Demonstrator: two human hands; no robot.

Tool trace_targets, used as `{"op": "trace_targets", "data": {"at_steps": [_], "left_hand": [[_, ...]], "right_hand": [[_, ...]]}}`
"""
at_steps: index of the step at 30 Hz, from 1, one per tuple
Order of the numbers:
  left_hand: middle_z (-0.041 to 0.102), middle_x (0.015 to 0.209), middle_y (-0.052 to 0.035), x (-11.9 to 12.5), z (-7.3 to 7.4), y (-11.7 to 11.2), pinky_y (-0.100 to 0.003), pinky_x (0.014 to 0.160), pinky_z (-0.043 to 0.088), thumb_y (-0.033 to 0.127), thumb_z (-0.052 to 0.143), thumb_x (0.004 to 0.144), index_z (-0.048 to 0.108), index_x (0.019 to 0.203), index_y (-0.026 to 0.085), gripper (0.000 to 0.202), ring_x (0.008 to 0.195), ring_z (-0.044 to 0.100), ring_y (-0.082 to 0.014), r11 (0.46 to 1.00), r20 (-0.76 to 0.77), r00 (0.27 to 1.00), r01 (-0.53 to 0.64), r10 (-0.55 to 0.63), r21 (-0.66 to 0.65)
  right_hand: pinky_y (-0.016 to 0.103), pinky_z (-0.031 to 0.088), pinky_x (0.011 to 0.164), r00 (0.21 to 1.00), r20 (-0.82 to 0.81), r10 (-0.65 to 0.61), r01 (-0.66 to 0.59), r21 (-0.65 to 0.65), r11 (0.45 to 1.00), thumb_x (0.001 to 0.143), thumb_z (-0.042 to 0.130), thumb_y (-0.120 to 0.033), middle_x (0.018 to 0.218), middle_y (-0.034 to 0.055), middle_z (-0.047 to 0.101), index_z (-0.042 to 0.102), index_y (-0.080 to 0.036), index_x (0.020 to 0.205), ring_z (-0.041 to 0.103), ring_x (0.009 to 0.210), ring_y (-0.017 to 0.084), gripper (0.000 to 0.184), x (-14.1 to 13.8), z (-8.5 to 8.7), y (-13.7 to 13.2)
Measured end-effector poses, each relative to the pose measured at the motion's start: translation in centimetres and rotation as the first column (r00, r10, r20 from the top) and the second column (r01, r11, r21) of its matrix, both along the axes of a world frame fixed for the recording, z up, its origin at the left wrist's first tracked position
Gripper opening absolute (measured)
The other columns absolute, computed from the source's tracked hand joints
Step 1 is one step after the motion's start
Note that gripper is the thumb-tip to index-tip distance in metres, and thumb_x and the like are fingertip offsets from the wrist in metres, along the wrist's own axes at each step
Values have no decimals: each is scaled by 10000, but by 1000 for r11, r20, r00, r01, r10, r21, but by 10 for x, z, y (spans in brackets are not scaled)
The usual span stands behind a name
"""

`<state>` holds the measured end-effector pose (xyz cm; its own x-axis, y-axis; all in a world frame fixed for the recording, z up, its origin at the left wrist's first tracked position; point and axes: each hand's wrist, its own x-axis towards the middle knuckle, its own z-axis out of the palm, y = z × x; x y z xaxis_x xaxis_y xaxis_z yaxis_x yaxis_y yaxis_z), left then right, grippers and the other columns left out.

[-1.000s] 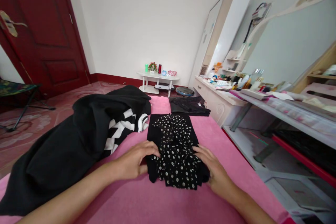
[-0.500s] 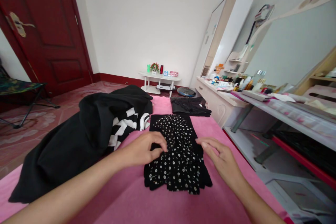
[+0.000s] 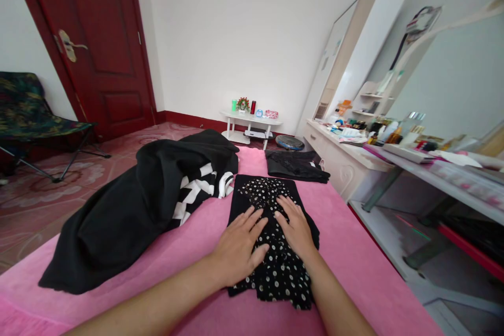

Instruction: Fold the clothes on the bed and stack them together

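A black garment with white dots (image 3: 275, 273) lies folded on the pink bedcover (image 3: 346, 273). My left hand (image 3: 240, 247) rests flat on its left side, fingers stretched out and pointing away from me. On its right half lies my right hand (image 3: 294, 227), palm down with the fingers spread. Parts of the garment are hidden under both hands. To the left is a heap of black cloth (image 3: 118, 215) with a black-and-white patterned piece (image 3: 195, 194) showing at its edge. Beyond the dotted garment sits another folded black garment (image 3: 295, 165).
A dressing table (image 3: 334, 142) crowded with bottles stands at the right, beside a grey-topped table (image 3: 417, 168). Against the far wall is a low white stand (image 3: 252, 118) with small items. A camouflage folding chair (image 3: 35, 110) and a red door (image 3: 94, 37) are at the left.
Both hands have come down onto the dotted garment and moved closer together, their fingers now stretched out flat. The camera view has turned slightly left.
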<state>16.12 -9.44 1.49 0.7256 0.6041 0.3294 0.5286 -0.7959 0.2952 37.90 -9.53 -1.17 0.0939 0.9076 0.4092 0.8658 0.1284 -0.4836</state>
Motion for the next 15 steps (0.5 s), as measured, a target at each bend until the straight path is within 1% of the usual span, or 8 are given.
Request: {"op": "trace_targets", "data": {"at_steps": [3,5,7,8,10,11,12,15], "left_hand": [[533,1319,-95,-8,12,6,-390,991,423,344,474,875,559,1248,192,411,1198,501,-258,994,19,994,-109,110,-22],[666,1065,-61,-15,19,19,-353,830,491,299,550,810,657,1081,222,302,966,619,-238,980,0,985,-169,170,-106],[699,817,-25,-27,21,37,-301,690,492,244,596,740,702,932,214,222,758,644,-204,942,-25,983,-179,179,-284],[694,737,-14,-35,21,47,-277,648,481,209,594,713,713,861,198,190,691,638,-185,910,-22,987,-155,159,-385],[684,660,-8,-50,17,65,-244,595,456,141,560,668,711,727,171,165,619,620,-159,832,1,995,-82,99,-548],[683,652,-11,-56,14,73,-238,584,446,121,547,647,704,680,164,165,612,614,-156,809,18,996,-59,86,-585],[681,648,-13,-60,12,79,-238,578,437,116,545,635,698,659,161,161,612,609,-156,804,35,995,-54,93,-593],[674,665,-18,-59,8,83,-252,583,415,216,570,697,687,703,165,128,623,597,-162,848,120,968,-131,222,-514]], "right_hand": [[488,237,1129,999,-34,5,-4,32,999,918,412,-396,1370,49,506,564,-214,1247,362,1334,218,405,-1,3,-1],[488,257,1121,998,-60,13,-11,49,999,910,430,-387,1352,51,524,594,-220,1205,390,1315,221,375,-1,4,0],[495,267,1115,997,-81,22,-16,63,998,900,451,-374,1334,53,540,612,-229,1172,411,1300,226,348,0,3,0],[494,273,1112,996,-90,26,-19,72,997,895,461,-367,1325,53,548,620,-232,1158,421,1292,227,335,1,2,0],[485,288,1107,994,-107,34,-24,90,996,887,474,-356,1311,54,558,631,-234,1133,440,1275,223,315,2,2,0],[478,295,1105,993,-115,38,-27,98,995,885,478,-353,1306,54,562,635,-233,1123,449,1266,219,309,2,2,0],[472,300,1104,992,-121,41,-28,104,994,884,481,-351,1301,55,565,637,-232,1116,456,1258,217,305,2,2,1],[469,313,1097,990,-133,41,-25,116,993,877,491,-345,1289,52,574,645,-236,1102,471,1242,215,294,1,2,1]]}}
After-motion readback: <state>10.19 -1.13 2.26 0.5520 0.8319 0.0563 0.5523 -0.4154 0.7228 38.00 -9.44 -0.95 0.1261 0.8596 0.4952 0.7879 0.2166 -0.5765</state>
